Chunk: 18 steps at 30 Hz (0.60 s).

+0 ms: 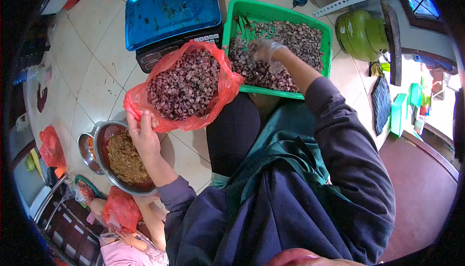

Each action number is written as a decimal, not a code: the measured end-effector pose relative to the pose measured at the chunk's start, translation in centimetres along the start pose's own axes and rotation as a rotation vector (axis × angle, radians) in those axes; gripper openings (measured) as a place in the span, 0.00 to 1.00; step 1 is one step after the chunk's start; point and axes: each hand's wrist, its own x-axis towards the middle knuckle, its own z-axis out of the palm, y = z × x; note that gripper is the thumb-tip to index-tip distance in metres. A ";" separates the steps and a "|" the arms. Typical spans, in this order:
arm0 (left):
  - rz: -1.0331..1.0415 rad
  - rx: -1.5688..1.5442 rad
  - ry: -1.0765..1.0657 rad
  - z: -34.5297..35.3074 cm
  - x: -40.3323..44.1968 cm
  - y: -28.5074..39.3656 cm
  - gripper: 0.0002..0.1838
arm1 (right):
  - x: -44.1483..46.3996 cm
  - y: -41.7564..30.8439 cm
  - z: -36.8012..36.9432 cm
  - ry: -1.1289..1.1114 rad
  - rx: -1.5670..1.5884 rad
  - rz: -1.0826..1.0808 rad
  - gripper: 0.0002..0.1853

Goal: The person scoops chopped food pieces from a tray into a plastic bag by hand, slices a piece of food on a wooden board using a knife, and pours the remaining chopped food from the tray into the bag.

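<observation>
My dark top (276,208) is closest, w/ a green cloth (295,157) across my lap. L hand (147,140) has the rim of a red bag (140,102) pinched btwn thumb & fingers; bag's mouth is wide & full of purple-grey bits (184,82). It sits just L of the green tub (278,91), which holds more bits of the same sort. R hand (264,52), in a clear glove, is down in the tub, fingers among the bits; can't tell if it's closed on any. Blue tray (174,14) is on the scale (157,56), just beyond the bag. Metal bowl (100,142) of brown paste (127,157) is on the tiled floor (94,79) by my L wrist. Gas cylinder (358,33) stands R of the tub.
</observation>
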 end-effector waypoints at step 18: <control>0.037 -0.039 -0.081 0.0 -0.2 0.2 0.21 | -14.7 -19.9 -12.7 -0.183 0.277 -0.519 0.31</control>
